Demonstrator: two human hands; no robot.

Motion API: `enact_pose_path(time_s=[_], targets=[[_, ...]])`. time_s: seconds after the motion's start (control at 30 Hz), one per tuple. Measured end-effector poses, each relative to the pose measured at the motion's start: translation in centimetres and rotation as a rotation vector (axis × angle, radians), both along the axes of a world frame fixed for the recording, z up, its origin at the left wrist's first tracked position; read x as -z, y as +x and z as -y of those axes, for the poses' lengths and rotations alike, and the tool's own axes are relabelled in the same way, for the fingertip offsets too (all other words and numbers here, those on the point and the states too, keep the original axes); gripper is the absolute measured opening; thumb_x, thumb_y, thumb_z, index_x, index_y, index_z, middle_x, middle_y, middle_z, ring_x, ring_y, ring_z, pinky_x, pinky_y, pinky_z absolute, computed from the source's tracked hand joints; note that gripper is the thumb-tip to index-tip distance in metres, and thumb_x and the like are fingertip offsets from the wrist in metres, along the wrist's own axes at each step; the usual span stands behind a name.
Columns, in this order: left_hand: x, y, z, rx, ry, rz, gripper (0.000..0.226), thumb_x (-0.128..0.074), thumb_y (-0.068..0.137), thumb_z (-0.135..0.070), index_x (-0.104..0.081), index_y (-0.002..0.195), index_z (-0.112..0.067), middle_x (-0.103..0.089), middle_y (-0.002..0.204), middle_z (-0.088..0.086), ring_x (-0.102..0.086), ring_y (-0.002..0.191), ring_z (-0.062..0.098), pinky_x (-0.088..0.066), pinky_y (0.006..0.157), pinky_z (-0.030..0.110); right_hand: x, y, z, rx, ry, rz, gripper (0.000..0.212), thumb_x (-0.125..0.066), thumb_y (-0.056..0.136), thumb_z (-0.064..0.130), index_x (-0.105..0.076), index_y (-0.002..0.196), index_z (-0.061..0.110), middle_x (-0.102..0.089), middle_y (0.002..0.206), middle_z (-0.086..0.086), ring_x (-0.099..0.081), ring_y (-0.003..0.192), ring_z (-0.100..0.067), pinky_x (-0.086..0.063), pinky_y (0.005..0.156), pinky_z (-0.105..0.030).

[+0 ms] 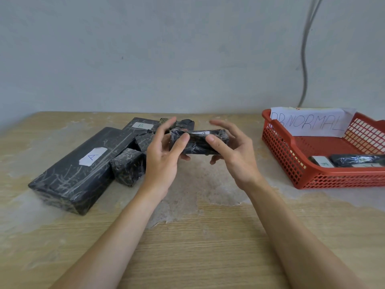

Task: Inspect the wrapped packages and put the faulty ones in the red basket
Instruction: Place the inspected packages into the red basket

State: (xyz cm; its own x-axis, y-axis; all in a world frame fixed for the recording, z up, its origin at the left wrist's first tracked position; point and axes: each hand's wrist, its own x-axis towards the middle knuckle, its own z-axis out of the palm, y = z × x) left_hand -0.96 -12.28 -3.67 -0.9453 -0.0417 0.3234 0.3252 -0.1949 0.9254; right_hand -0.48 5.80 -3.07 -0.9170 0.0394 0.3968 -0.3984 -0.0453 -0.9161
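A small black wrapped package [199, 142] with a white label on top is held above the table between both hands. My left hand [164, 155] grips its left end, thumb on the front face. My right hand [231, 149] grips its right end, thumb on the front and fingers under it. The red basket [291, 161] stands at the right, with a paper sign reading "NORMAL" [312, 122] at its back. Two black packages [354, 160] lie inside its near end, one labelled B.
Left of my hands lies a heap of black wrapped packages: a long one labelled A [83, 165], one labelled B [141, 126] behind it, and several small ones [129, 170] between. A grey cable [305, 59] hangs down the wall behind the basket.
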Motion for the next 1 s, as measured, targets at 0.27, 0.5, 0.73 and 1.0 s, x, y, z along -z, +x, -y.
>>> enact_pose_path(time_s=[0.27,0.5,0.73,1.0], targets=[[0.6,-0.1,-0.5,-0.134,-0.077,-0.069,0.012,-0.060,0.109,-0.019,-0.070,0.103,-0.019,-0.074,0.094,0.009,-0.074,0.085,0.026,-0.063,0.063,0.039,0.9,-0.1,1.1,0.107,0.106,-0.049,0.009,-0.071,0.102,0.023,-0.074,0.105,0.015,-0.074,0.090,-0.009,-0.066,0.067,-0.023,-0.054,0.053,-0.038],[0.6,-0.3,-0.2,-0.097,-0.084,-0.067,0.007,-0.071,0.099,-0.036,-0.071,0.104,-0.031,-0.075,0.103,0.009,-0.073,0.099,0.038,-0.062,0.085,0.064,0.8,0.1,1.4,0.087,0.060,-0.031,0.035,-0.087,0.089,0.011,-0.069,0.119,0.014,-0.075,0.093,0.001,-0.067,0.069,-0.021,-0.055,0.052,-0.038],[0.3,0.3,-0.8,-0.062,-0.009,-0.051,0.016,-0.078,0.096,-0.011,-0.070,0.106,-0.021,-0.076,0.099,0.008,-0.076,0.097,0.028,-0.067,0.073,0.045,0.4,0.1,0.8,0.075,0.019,-0.016,0.019,-0.074,0.099,0.008,-0.069,0.116,0.013,-0.072,0.087,0.001,-0.064,0.065,-0.022,-0.054,0.050,-0.035],[0.3,0.1,-0.1,-0.052,0.004,0.028,0.005,-0.069,0.103,-0.013,-0.072,0.106,-0.015,-0.078,0.098,0.003,-0.078,0.096,0.025,-0.067,0.076,0.050,0.1,0.4,0.9,0.028,0.033,-0.001,0.014,-0.064,0.106,0.019,-0.071,0.114,0.009,-0.070,0.088,-0.002,-0.064,0.064,-0.022,-0.052,0.049,-0.035]])
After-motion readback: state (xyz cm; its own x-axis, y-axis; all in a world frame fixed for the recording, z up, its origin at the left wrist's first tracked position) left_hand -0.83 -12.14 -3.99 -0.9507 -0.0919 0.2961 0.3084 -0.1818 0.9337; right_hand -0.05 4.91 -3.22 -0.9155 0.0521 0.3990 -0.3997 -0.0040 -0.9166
